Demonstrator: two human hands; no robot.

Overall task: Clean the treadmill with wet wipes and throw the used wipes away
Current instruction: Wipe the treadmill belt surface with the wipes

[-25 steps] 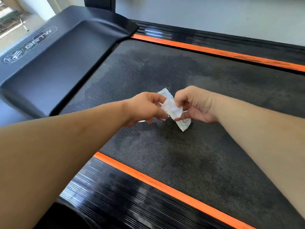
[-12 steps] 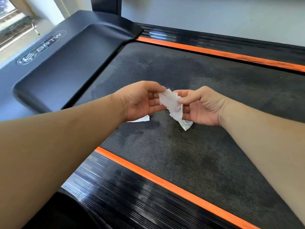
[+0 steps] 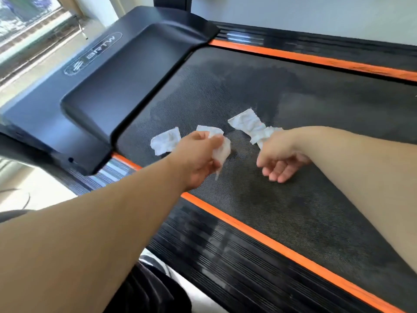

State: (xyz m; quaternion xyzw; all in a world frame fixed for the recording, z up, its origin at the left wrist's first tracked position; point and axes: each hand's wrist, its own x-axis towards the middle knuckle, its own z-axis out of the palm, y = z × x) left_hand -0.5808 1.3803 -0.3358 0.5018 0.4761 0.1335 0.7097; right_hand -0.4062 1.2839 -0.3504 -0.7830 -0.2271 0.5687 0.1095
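— What lies off to the upper left?

— A window (image 3: 20,21), bright, with blurred greenery outside and a pale sill (image 3: 40,64) running below it. A small metal handle (image 3: 83,35) sticks out near the frame.

— And along the top?

— A plain light grey wall (image 3: 316,12), nothing on it that I can make out.

— Lower down on the left?

— Pale floor (image 3: 49,197), sunlit. A thin dark cable (image 3: 28,195) curves across it near the left edge.

— At the bottom?

— Dark folded fabric (image 3: 144,292); what it belongs to I can't tell.
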